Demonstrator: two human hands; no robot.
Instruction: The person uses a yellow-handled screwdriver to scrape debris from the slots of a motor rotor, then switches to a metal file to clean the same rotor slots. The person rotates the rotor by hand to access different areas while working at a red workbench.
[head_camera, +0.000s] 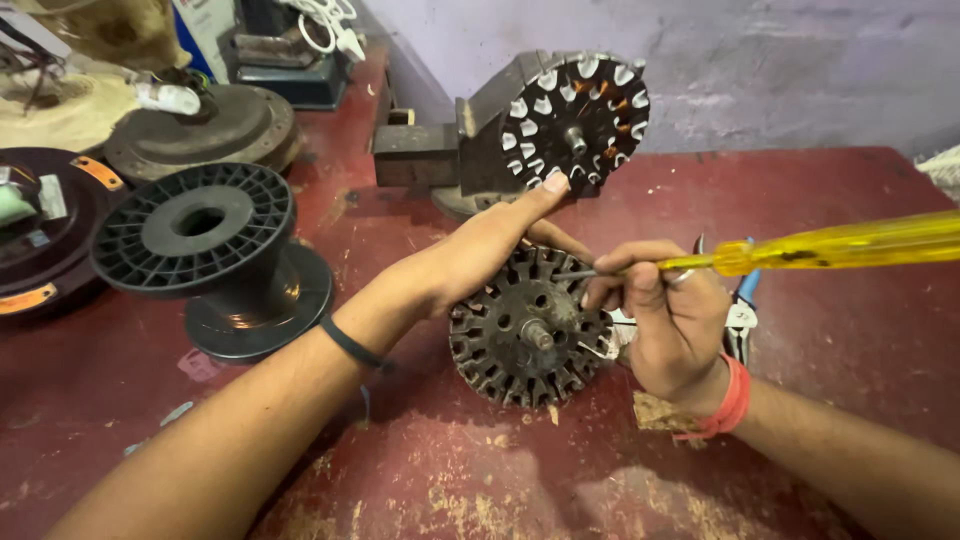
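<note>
A dark slotted round metal core (520, 335) with a centre shaft lies flat on the red worktable (520, 470). My left hand (490, 240) rests on its far edge, with the index finger stretched out toward a second slotted core (575, 120) that has white and orange inserts and stands on edge behind. My right hand (665, 320) grips a screwdriver (840, 245) with a clear yellow handle; its thin shaft points left into the upper right slots of the flat core. A black band circles my left wrist, a red thread my right.
A black plastic spool (205, 250) stands at the left. Behind it are a round metal housing (215, 125) and a dark disc (40, 230). Blue-handled pliers (742, 310) lie behind my right hand. A metal block (420, 150) sits beside the upright core. A wall runs along the back.
</note>
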